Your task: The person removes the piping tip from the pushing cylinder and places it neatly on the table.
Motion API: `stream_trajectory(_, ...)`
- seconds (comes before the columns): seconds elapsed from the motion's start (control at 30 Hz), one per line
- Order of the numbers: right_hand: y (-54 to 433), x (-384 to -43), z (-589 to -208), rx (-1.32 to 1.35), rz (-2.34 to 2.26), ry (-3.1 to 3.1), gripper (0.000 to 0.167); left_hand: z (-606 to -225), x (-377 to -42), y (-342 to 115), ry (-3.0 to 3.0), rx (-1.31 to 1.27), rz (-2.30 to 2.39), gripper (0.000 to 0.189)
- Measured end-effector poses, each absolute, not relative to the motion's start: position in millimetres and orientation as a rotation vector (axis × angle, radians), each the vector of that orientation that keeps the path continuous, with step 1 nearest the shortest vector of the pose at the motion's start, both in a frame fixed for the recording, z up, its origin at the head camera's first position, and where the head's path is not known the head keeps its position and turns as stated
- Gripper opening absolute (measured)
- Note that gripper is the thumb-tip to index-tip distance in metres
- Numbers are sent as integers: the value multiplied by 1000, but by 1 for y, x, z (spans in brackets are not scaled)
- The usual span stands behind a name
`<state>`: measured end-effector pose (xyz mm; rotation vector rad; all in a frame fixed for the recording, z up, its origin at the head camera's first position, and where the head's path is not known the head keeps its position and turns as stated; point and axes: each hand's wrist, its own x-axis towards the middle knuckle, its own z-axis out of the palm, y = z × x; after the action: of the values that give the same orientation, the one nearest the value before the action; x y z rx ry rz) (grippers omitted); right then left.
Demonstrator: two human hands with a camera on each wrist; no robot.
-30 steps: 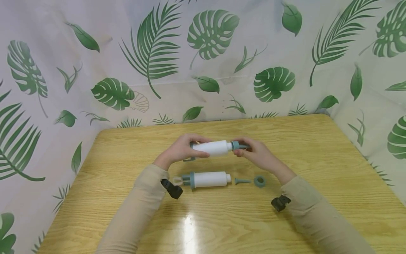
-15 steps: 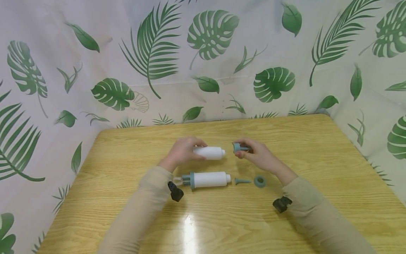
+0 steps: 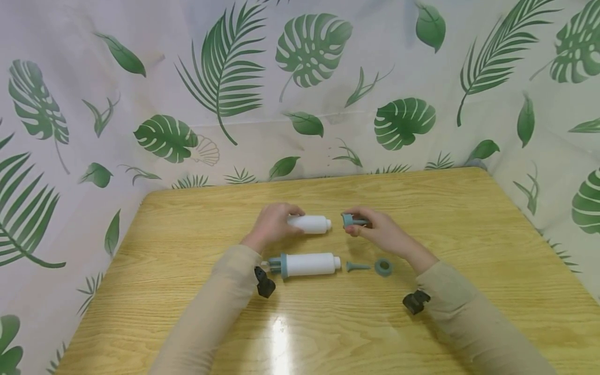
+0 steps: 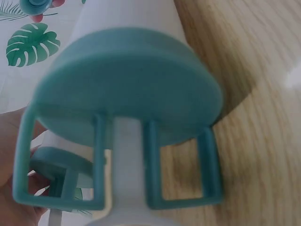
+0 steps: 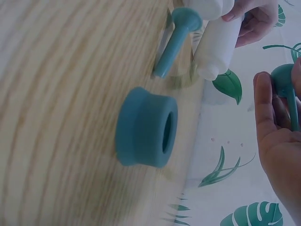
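Note:
My left hand (image 3: 273, 225) grips a white syringe-like cylinder (image 3: 311, 224) low over the table, narrow neck facing right. Its teal handle end (image 4: 61, 162) shows in the left wrist view. Across a small gap, my right hand (image 3: 382, 232) pinches a teal piece made of a ring-like cap (image 3: 347, 220) and a thin nozzle tube (image 5: 292, 110). Nearer me lies a second white syringe-like cylinder (image 3: 311, 264) with a teal flange and looped grips (image 4: 181, 200). To its right are a loose teal nozzle (image 3: 358, 266) and a teal ring cap (image 3: 383, 267).
The wooden table (image 3: 328, 333) reaches back to a leaf-printed cloth (image 3: 337, 130). Black wrist cameras (image 3: 265, 284) sit at both cuffs. A bright glare streak lies on the table's front part.
The left hand has drawn its cylinder away from the teal piece and lowered it, so a gap now separates them. My right hand has hardly moved and keeps its pinch.

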<state>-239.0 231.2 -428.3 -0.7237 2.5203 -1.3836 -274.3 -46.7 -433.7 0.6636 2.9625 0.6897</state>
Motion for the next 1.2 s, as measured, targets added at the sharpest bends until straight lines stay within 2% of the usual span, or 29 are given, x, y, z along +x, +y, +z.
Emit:
stream_trajectory(0.67,228,-236,-428,-729,-1357,2507,53,-438,-270,-48,2921,638,802,44)
stream_trajectory(1.03,224,-232,-424,-765,-1357,2477,50,-424,-250,-41,2945,890,943,42)
stream_trajectory(1.2,220,-231,-425,-818,-1360,2449,45,-423,-232,-28,2838,1034,1155,45)
